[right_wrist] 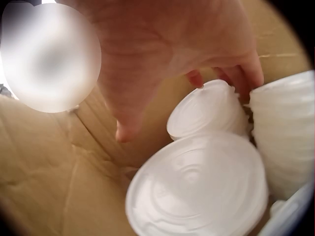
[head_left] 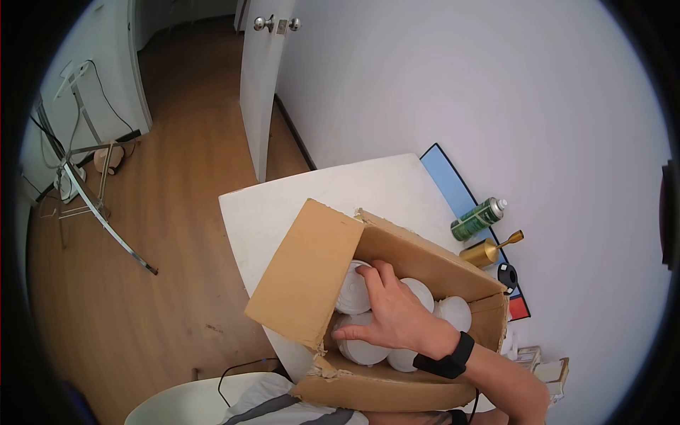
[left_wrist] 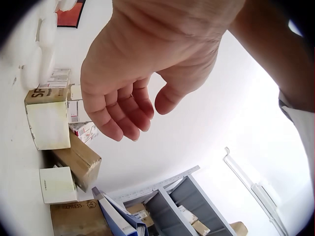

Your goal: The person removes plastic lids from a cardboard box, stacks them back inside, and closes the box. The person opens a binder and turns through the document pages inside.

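Observation:
My right hand [head_left: 400, 319] reaches down into an open cardboard box [head_left: 397, 394], over stacks of white round plastic lids. Its fingertips touch the far-left stack [head_left: 351, 295], and the thumb spreads out over the nearer stack [head_left: 363, 350]. From the right wrist, the thumb stands apart from the lids, while the other fingers reach behind a tilted stack [right_wrist: 204, 113]. A larger lid [right_wrist: 197, 187] lies in front, and a tall stack [right_wrist: 285, 132] stands at the right. In the left wrist view my left hand [left_wrist: 142, 69] hangs loosely curled, holding nothing.
The box stands on a white table [head_left: 269, 212], one flap [head_left: 308, 273] folded out leftward. Along the wall side are a green spray can [head_left: 476, 219], a gold-coloured bottle with a long spout [head_left: 482, 253] and a black tape roll [head_left: 507, 276]. A white chair [head_left: 170, 404] is at the bottom.

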`<state>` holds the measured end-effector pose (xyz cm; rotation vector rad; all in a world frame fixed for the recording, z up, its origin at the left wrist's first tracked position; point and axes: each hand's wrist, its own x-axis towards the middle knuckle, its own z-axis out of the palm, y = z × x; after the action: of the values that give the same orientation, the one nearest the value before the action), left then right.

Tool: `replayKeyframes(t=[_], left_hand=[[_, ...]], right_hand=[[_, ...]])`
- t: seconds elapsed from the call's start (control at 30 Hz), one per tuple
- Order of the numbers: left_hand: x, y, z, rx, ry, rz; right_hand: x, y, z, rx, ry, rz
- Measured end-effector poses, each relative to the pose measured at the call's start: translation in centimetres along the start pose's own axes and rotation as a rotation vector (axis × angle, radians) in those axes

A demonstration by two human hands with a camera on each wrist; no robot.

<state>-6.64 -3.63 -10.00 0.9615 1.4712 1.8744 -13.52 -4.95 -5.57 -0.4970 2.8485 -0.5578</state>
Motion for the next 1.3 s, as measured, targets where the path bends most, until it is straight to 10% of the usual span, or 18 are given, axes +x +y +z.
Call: replayKeyframes(t=[0.2,0.43,0.53,0.57,0.63,0.7,0.87,1.13,1.3], left_hand=[[1.3,-2.2,-0.7,0.288,0.008,0.136],[2.3,-1.4,14.0,0.519,-0.389,0.597],[1.3,-1.7,17.9,0.62,-0.387,0.774],[0.3,-10.5,22.2,-0.119,-0.311,0.44],[2.7,-9.4,21.3,0.796,-0.279,0.396],[3.7,-8.6,20.2,0.748,-0.213,0.321],[4.2,-11.9,19.7,0.999,-0.191,0.224],[4.3,-11.3,19.3,1.052,-0.315,0.11],[4.9,-11.2,19.6,0.931,-0.162,0.287]], right_hand=[[-0.3,0.4,-0.2,-0.245,-0.011,-0.006],[-6.5,-1.0,-6.3,-0.242,0.187,-0.107],[-15.5,-0.7,-13.1,-0.007,0.446,0.022],[-19.0,0.4,-14.0,0.048,0.62,0.149],[-25.5,5.1,-13.5,0.178,0.966,0.418],[-31.6,12.6,-11.3,0.184,1.098,0.77],[-39.8,27.0,-1.1,-0.36,0.442,1.026],[-38.4,31.2,3.7,-0.227,0.454,0.965],[-38.2,25.6,5.4,-0.254,0.48,0.994]])
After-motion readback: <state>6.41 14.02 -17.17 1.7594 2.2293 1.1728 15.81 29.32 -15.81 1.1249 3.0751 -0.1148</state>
